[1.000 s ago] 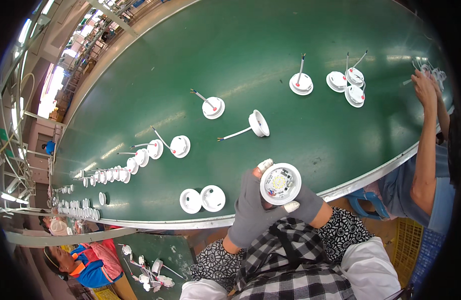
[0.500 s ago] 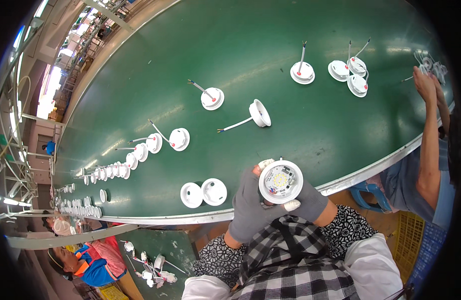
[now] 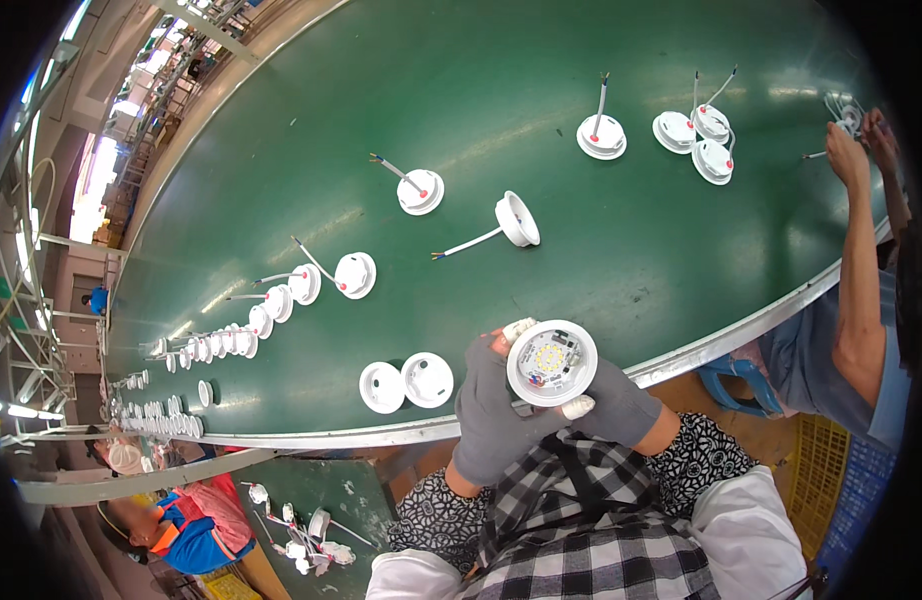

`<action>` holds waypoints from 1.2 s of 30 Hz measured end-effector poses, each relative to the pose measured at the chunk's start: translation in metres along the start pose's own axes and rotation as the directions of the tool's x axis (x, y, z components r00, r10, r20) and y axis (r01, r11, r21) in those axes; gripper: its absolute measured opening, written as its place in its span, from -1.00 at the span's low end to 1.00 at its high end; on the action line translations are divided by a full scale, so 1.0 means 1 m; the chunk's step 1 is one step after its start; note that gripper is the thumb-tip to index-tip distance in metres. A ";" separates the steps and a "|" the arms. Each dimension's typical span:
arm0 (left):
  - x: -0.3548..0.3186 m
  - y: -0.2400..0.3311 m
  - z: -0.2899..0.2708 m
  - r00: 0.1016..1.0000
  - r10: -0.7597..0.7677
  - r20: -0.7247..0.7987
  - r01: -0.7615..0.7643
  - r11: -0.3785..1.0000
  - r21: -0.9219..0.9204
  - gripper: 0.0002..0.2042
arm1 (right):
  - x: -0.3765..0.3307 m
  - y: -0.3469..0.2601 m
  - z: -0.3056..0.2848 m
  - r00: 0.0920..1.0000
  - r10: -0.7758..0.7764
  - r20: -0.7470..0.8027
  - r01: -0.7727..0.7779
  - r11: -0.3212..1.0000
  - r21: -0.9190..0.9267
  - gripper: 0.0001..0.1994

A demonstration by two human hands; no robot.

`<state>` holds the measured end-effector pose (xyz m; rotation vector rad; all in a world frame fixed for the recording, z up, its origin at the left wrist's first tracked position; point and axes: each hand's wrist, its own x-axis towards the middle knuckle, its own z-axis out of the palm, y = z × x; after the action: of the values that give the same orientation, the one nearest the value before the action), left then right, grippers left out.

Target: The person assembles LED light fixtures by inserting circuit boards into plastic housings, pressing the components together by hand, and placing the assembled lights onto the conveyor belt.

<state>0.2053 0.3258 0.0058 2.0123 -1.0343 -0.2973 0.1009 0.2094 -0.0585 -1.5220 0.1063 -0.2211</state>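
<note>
Both my hands, in grey fingerless gloves with white-wrapped fingertips, grip one round white lamp housing (image 3: pixel 571 385) at the table's near edge. It faces up, showing a circuit board with a ring of small yellow LEDs. My left hand (image 3: pixel 496 400) wraps its left side, and my right hand (image 3: pixel 611 400) holds the right side from below. Some fingers are hidden beneath the housing. Left of my hands, two empty white housings (image 3: pixel 428 380) lie side by side. Farther off, a white housing (image 3: pixel 519 219) rests tilted on its side with its cable pointing left.
Rows of white housings with cables (image 3: pixel 278 302) run along the green table (image 3: pixel 461 300) to the left. More stand at the far right (image 3: pixel 710 160). A co-worker's hand (image 3: pixel 847 150) handles parts there. Below left, a second person (image 3: pixel 196 520) sits by another green table with lamp parts.
My hands and the lamp housing have shifted slightly left in the picture. The co-worker's two hands at the right have moved apart. The lamps on the table appear otherwise unchanged.
</note>
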 end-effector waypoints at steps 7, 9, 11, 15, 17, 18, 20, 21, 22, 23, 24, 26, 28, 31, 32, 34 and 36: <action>-0.004 -0.003 0.000 1.000 0.009 -0.009 -0.009 0.999 0.053 -0.12 | -0.002 -0.013 0.006 0.982 0.189 -0.006 -0.173 0.909 0.380 -0.57; -0.003 -0.003 0.000 1.000 0.000 -0.011 0.001 0.999 0.046 -0.12 | 0.000 -0.013 0.005 0.989 0.143 -0.022 -0.132 0.953 0.271 -0.58; -0.002 -0.002 -0.002 1.000 -0.005 -0.016 0.005 0.999 0.040 -0.12 | 0.001 -0.016 0.005 0.995 0.091 -0.032 -0.085 0.984 0.154 -0.60; -0.002 -0.002 -0.006 0.999 0.019 -0.028 -0.018 0.998 0.054 -0.13 | 0.003 -0.021 0.004 1.000 0.000 -0.024 -0.002 0.998 -0.066 -0.60; -0.001 -0.004 -0.006 1.000 0.011 -0.024 -0.010 0.999 0.036 -0.14 | 0.001 -0.014 0.005 0.998 -0.048 -0.028 0.043 0.988 -0.147 -0.61; -0.001 -0.005 -0.006 1.000 -0.012 -0.013 0.012 1.000 -0.008 -0.14 | -0.001 -0.006 0.006 0.998 0.004 -0.056 -0.004 1.000 -0.001 -0.62; -0.001 -0.006 -0.007 0.999 -0.036 -0.002 0.035 0.998 -0.051 -0.14 | -0.003 0.004 0.006 0.995 0.060 -0.076 -0.048 0.988 0.146 -0.62; -0.001 -0.007 -0.007 1.000 -0.022 0.013 0.023 0.998 -0.051 -0.15 | -0.003 0.008 0.006 0.996 -0.023 -0.083 0.023 1.000 -0.001 -0.66; 0.000 -0.007 -0.007 1.000 -0.008 0.028 0.010 0.999 -0.052 -0.16 | -0.004 0.009 0.005 0.991 -0.107 -0.079 0.094 0.984 -0.148 -0.70; -0.002 -0.011 -0.007 1.000 -0.011 0.028 0.012 0.999 -0.052 -0.16 | -0.006 0.007 0.001 0.991 -0.105 -0.077 0.093 0.985 -0.147 -0.70; -0.005 -0.014 -0.007 0.998 -0.035 0.048 0.038 0.997 -0.068 -0.17 | -0.008 -0.003 -0.005 0.992 -0.103 -0.077 0.078 0.957 -0.279 -0.74; -0.006 -0.014 -0.009 0.996 -0.059 0.068 0.065 0.994 -0.085 -0.17 | -0.005 -0.021 -0.013 0.992 -0.101 -0.078 0.061 0.911 -0.407 -0.77; -0.005 -0.011 -0.013 0.998 -0.031 0.060 0.037 0.995 -0.095 -0.17 | 0.005 -0.037 -0.015 0.873 0.431 -0.229 -0.331 0.867 0.372 -0.73; -0.002 -0.005 -0.025 0.994 0.004 0.111 0.021 0.973 -0.230 -0.14 | 0.018 -0.073 -0.029 0.928 0.362 -0.091 -0.343 0.922 0.178 -0.74; -0.001 -0.004 -0.029 0.994 0.004 0.112 0.022 0.973 -0.229 -0.14 | 0.019 -0.074 -0.033 0.925 0.376 -0.059 -0.361 0.916 0.176 -0.72; 0.000 -0.005 -0.036 0.987 0.029 0.156 0.012 0.966 -0.257 -0.15 | 0.023 -0.085 -0.036 0.931 0.359 -0.060 -0.349 0.928 0.128 -0.71; 0.000 -0.002 -0.036 0.982 0.008 0.187 0.027 0.983 -0.184 -0.14 | 0.022 -0.084 -0.040 0.939 0.342 -0.039 -0.344 0.937 -0.054 -0.66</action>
<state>0.2258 0.3472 0.0271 1.8467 -1.0708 -0.5767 0.1079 0.1630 0.0249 -1.5331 0.4018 0.0407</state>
